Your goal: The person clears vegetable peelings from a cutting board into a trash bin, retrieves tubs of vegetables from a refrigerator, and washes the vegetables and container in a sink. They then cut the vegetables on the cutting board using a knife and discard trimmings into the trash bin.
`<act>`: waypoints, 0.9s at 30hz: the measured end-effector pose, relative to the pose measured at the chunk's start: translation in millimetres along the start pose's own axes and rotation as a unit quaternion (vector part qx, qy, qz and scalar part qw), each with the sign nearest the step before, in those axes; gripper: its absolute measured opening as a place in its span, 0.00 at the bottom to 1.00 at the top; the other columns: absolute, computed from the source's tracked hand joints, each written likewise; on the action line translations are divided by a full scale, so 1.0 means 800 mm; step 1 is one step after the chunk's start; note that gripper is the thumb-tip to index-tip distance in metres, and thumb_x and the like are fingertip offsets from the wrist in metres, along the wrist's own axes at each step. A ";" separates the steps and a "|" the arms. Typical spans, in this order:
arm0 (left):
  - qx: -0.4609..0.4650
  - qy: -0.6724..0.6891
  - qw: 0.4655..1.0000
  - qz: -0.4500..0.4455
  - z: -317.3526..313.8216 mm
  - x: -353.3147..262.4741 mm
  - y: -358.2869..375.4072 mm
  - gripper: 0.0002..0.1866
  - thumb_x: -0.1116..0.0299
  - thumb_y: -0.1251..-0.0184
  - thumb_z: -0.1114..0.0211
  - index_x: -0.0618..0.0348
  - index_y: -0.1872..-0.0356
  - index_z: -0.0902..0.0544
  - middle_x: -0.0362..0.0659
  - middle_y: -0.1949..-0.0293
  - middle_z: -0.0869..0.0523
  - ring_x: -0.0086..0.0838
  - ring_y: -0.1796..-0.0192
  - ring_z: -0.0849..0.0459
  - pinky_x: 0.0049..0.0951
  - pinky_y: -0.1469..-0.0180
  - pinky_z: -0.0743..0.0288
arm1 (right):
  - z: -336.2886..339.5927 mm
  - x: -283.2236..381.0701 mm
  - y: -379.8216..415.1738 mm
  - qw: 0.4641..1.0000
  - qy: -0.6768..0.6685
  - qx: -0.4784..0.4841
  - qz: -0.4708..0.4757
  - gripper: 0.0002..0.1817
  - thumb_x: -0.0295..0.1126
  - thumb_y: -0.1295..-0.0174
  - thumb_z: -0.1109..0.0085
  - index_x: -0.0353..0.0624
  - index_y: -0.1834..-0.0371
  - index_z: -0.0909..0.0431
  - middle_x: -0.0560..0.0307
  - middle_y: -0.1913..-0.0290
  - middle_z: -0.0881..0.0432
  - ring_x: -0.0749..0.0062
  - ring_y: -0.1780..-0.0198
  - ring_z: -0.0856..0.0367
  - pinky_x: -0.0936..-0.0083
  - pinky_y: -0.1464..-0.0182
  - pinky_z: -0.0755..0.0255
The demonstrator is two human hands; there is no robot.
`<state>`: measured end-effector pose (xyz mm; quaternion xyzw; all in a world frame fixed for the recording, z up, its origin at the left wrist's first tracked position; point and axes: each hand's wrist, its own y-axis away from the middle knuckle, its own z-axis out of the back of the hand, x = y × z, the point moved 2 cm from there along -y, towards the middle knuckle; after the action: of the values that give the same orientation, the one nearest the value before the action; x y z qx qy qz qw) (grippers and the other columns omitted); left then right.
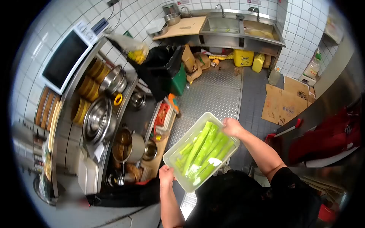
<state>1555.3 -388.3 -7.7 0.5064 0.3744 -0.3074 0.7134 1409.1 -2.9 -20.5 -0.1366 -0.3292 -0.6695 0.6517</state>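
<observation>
Upper shelf: microwave (65,57) on top; steel bowls (113,79) beneath
Wall: steamers (46,108) against the tiles
Lower shelf: pot (131,147) beside a bowl (149,149)
Sink (222,26): board (186,27) at one side, yellow tub (243,57) below
Floor: green bin (178,81); cardboard (286,102) near the tiled pillar

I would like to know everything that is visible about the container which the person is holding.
The container is a pale, translucent rectangular tub, apparently plastic, with rounded corners and a rim all around. No lid is on it. Long, light green stalks lie inside, roughly lengthwise, with shorter pieces at one side; bright glare hides some detail. It is held above the floor, opening up, the left hand at one corner and the right hand at the opposite one. Its underside is hidden.
</observation>
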 end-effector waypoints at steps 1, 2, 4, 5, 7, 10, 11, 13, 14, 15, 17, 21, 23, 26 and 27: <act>0.022 -0.005 1.000 -0.013 -0.016 -0.018 -0.027 0.08 0.81 0.38 0.45 0.65 0.69 0.17 0.42 0.79 0.16 0.23 0.86 0.24 0.25 0.86 0.36 | 0.013 -0.010 -0.017 1.000 0.006 -0.013 -0.009 0.15 0.35 0.48 0.33 0.36 0.61 0.19 0.38 0.60 0.14 0.47 0.54 0.14 0.59 0.49 0.22; 0.043 -0.010 0.999 -0.023 -0.033 -0.036 -0.056 0.08 0.81 0.38 0.45 0.65 0.68 0.17 0.43 0.78 0.16 0.23 0.85 0.24 0.25 0.86 0.36 | 0.027 -0.020 -0.032 0.999 -0.013 -0.032 -0.029 0.15 0.35 0.48 0.33 0.36 0.62 0.19 0.38 0.60 0.14 0.47 0.54 0.14 0.60 0.50 0.22; 0.075 -0.018 0.996 -0.037 -0.068 -0.076 -0.110 0.08 0.81 0.38 0.45 0.65 0.67 0.17 0.42 0.78 0.16 0.22 0.85 0.24 0.24 0.86 0.36 | 0.058 -0.034 -0.061 0.994 -0.048 -0.070 -0.066 0.15 0.34 0.49 0.33 0.36 0.62 0.19 0.38 0.60 0.14 0.48 0.55 0.14 0.60 0.50 0.22; 0.088 -0.023 0.995 -0.041 -0.086 -0.098 -0.136 0.08 0.80 0.38 0.45 0.66 0.67 0.16 0.42 0.78 0.15 0.22 0.85 0.24 0.24 0.86 0.36 | 0.074 -0.039 -0.077 0.993 -0.047 -0.074 -0.082 0.16 0.35 0.49 0.33 0.36 0.61 0.18 0.37 0.59 0.14 0.46 0.53 0.14 0.59 0.49 0.22; 0.125 -0.029 0.990 -0.051 -0.120 -0.135 -0.192 0.08 0.80 0.38 0.44 0.66 0.66 0.15 0.42 0.78 0.15 0.22 0.85 0.24 0.24 0.86 0.36 | 0.103 -0.050 -0.106 0.989 -0.046 -0.083 -0.118 0.18 0.36 0.51 0.32 0.36 0.59 0.16 0.35 0.56 0.14 0.42 0.51 0.15 0.57 0.47 0.22; 0.164 -0.056 0.983 -0.067 -0.175 -0.192 -0.289 0.09 0.80 0.38 0.44 0.66 0.64 0.14 0.41 0.78 0.15 0.20 0.85 0.24 0.23 0.86 0.35 | 0.138 -0.072 -0.157 0.978 -0.052 -0.141 -0.143 0.16 0.35 0.51 0.33 0.37 0.62 0.17 0.36 0.59 0.14 0.42 0.52 0.15 0.57 0.48 0.22; 0.178 -0.070 0.978 -0.087 -0.195 -0.216 -0.316 0.09 0.80 0.38 0.44 0.66 0.64 0.14 0.41 0.78 0.15 0.20 0.85 0.24 0.23 0.86 0.35 | 0.151 -0.078 -0.177 0.974 -0.052 -0.169 -0.138 0.14 0.35 0.51 0.31 0.36 0.65 0.19 0.38 0.63 0.15 0.45 0.56 0.16 0.58 0.52 0.23; 0.210 -0.103 0.965 -0.116 -0.234 -0.266 -0.363 0.10 0.79 0.37 0.44 0.65 0.64 0.14 0.40 0.78 0.16 0.21 0.86 0.24 0.23 0.87 0.35 | 0.164 -0.096 -0.209 0.965 -0.050 -0.215 -0.141 0.15 0.35 0.50 0.29 0.36 0.72 0.25 0.42 0.71 0.18 0.51 0.65 0.17 0.60 0.59 0.24; 0.239 -0.092 0.961 -0.109 -0.252 -0.283 -0.392 0.09 0.79 0.37 0.44 0.64 0.65 0.15 0.40 0.78 0.16 0.21 0.86 0.24 0.24 0.87 0.35 | 0.171 -0.105 -0.225 0.960 -0.052 -0.238 -0.136 0.16 0.35 0.50 0.29 0.37 0.73 0.26 0.43 0.72 0.19 0.53 0.67 0.18 0.61 0.61 0.24; 0.241 -0.101 0.960 -0.100 -0.273 -0.302 -0.421 0.08 0.79 0.38 0.44 0.64 0.64 0.15 0.40 0.78 0.17 0.21 0.86 0.25 0.24 0.87 0.35 | 0.184 -0.116 -0.248 0.958 -0.040 -0.248 -0.142 0.16 0.35 0.50 0.28 0.37 0.73 0.26 0.43 0.72 0.19 0.54 0.67 0.18 0.61 0.61 0.24; 0.264 -0.098 0.954 -0.105 -0.310 -0.352 -0.461 0.07 0.79 0.38 0.44 0.65 0.65 0.16 0.40 0.79 0.18 0.22 0.85 0.25 0.25 0.87 0.36 | 0.208 -0.119 -0.286 0.953 -0.026 -0.258 -0.157 0.16 0.35 0.50 0.28 0.37 0.73 0.26 0.43 0.73 0.19 0.55 0.68 0.18 0.61 0.61 0.24; 0.259 -0.115 0.951 -0.121 -0.377 -0.418 -0.548 0.04 0.79 0.39 0.43 0.64 0.71 0.19 0.40 0.81 0.20 0.22 0.86 0.26 0.25 0.87 0.36 | 0.267 -0.112 -0.357 0.940 -0.070 -0.267 -0.198 0.15 0.32 0.49 0.28 0.37 0.73 0.27 0.45 0.74 0.20 0.57 0.69 0.19 0.61 0.62 0.25; 0.250 -0.136 0.948 -0.141 -0.413 -0.447 -0.596 0.05 0.79 0.40 0.43 0.63 0.74 0.21 0.41 0.81 0.21 0.22 0.86 0.26 0.26 0.87 0.37 | 0.294 -0.126 -0.408 0.941 -0.072 -0.265 -0.195 0.15 0.32 0.49 0.28 0.37 0.73 0.27 0.45 0.75 0.20 0.57 0.70 0.20 0.61 0.63 0.25; 0.247 -0.135 0.949 -0.145 -0.461 -0.477 -0.656 0.04 0.79 0.39 0.42 0.63 0.73 0.22 0.40 0.81 0.21 0.22 0.86 0.27 0.26 0.87 0.37 | 0.327 -0.156 -0.493 0.945 -0.057 -0.271 -0.176 0.15 0.33 0.48 0.28 0.37 0.73 0.27 0.44 0.74 0.20 0.56 0.69 0.19 0.61 0.62 0.25; 0.244 -0.138 0.948 -0.149 -0.473 -0.486 -0.673 0.04 0.79 0.39 0.42 0.63 0.73 0.21 0.41 0.81 0.20 0.22 0.86 0.27 0.26 0.86 0.37 | 0.339 -0.160 -0.519 0.946 -0.058 -0.269 -0.169 0.15 0.32 0.48 0.28 0.37 0.73 0.27 0.44 0.74 0.20 0.56 0.69 0.19 0.61 0.62 0.25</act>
<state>824.3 -165.0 -22.4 0.5561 0.2567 -0.5589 0.5589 957.3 237.4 -5.6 -0.2875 -0.1923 -0.8246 0.4477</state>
